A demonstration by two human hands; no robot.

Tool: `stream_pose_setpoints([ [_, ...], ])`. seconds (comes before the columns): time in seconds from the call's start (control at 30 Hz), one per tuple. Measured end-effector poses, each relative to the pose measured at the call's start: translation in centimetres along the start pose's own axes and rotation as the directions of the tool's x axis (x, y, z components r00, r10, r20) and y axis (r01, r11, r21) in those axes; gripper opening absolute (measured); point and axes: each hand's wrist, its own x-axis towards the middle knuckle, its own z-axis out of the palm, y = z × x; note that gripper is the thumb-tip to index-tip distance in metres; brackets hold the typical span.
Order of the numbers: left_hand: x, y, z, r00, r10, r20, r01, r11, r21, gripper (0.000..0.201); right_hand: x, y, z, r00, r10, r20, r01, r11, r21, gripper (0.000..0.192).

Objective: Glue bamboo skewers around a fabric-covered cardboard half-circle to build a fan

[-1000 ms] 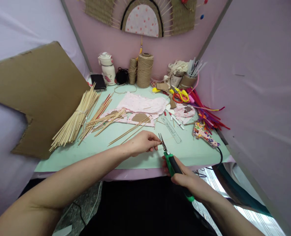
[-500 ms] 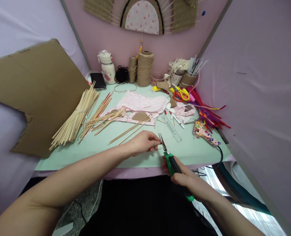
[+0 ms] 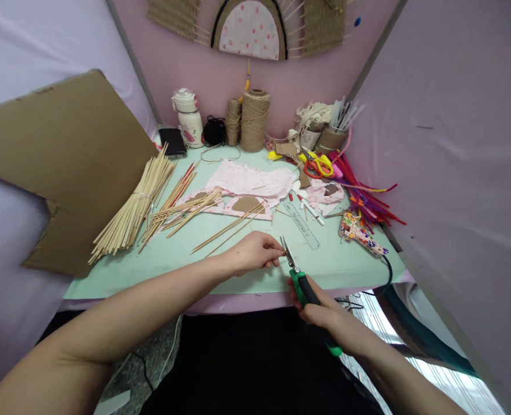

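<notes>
Left hand [image 3: 255,253]: over the near edge of the table [image 3: 160,268], fingers pinched shut on a short thin stick piece, too small to make out clearly, held at the blades of the cutters [image 3: 301,279].

Right hand [image 3: 324,314]: just off the table's near edge, closed round the cutters' green-and-black handles; blades point up and away, slightly parted, their tips touching or just beside the left fingertips.

Table: pale green top, walled on three sides by pink and lilac cloth.

Stick bundle [image 3: 129,210]: pale bamboo, tied, lying at left, its end fanned toward the back.

Loose sticks [image 3: 186,204]: some red-tipped, scattered between the bundle and the hands.

Cardboard [image 3: 52,155]: large brown sheet leaning at far left, beside the bundle.

Pink cloth [image 3: 250,181]: mid-table, with brown cut-outs lying on it.

Ruler [image 3: 302,226]: clear, just beyond the cutters.

Twine spools [image 3: 253,121]: two, upright at the back wall.

Flask [image 3: 189,121]: white, left of the spools, a black phone beside it.

Scissors [image 3: 318,166]: orange and yellow handles, back right.

Pipe cleaners [image 3: 363,199]: red and mixed colours, along the right edge.

Glue gun [image 3: 359,233]: patterned, near right, black cord running off the table.
</notes>
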Motion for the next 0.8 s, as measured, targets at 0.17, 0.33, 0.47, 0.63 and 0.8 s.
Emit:
stream_pose_setpoints([
  [0.17,0.5,-0.6,0.6,0.999,-0.049,0.005,0.049,0.999,0.016,0.017,0.6,0.5,1.2,0.999,0.041,0.001,-0.041,0.993,0.112,0.041],
  [0.33,-0.2,-0.3,0.1,0.998,-0.056,-0.006,0.056,0.995,0.087,0.017,0.6,1.1,1.1,0.992,0.11,0.06,-0.122,0.965,0.233,0.028],
  [0.47,-0.3,0.9,-5.0,0.957,0.182,-0.226,-0.062,0.888,0.455,0.017,0.3,1.4,0.2,0.993,0.058,0.106,-0.083,0.965,0.247,0.026],
  [0.63,1.3,0.6,-12.8,0.758,0.364,-0.541,0.247,0.607,0.755,0.026,0.4,0.7,0.1,0.995,-0.002,0.102,-0.017,0.984,0.18,0.025],
  [0.8,2.2,0.0,-11.8,0.703,0.444,-0.555,0.336,0.481,0.81,0.033,0.3,0.2,-0.1,0.995,-0.026,0.094,0.016,0.994,0.11,0.031],
])
